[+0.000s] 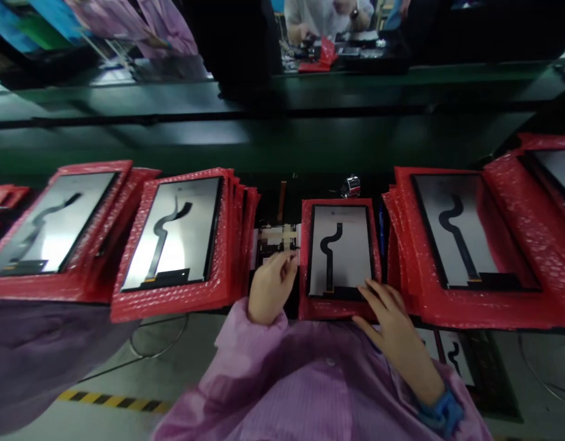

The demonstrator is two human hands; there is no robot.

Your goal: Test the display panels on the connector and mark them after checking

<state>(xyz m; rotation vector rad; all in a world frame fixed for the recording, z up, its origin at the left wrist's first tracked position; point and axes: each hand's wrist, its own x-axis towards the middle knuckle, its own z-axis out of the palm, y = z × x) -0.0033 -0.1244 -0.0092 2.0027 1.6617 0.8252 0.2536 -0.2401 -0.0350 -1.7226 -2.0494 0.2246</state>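
A display panel [360, 245] with a curved black ribbon cable [328, 251] lies on a red bubble-wrap sheet [310, 309] in front of me. My right hand [390, 312] rests at the panel's lower right corner, fingers stretched and spread. Left of the panel, my left hand [270, 288] has its fingers curled together; whatever they may pinch is too small to tell. Just beyond that hand sits a small circuit board [277, 236] with pale tape, partly covered by the fingers. An orange-brown strip [282, 201] rises from the board's far side.
Stacks of red bubble wrap topped with similar panels stand left [194, 239] and right [461, 226]. A shiny metal roll [351, 186] sits behind the middle panel. Across the green ledge [355, 144], another person [328, 18] works at a bench. More panels [456, 355] lie below, at right.
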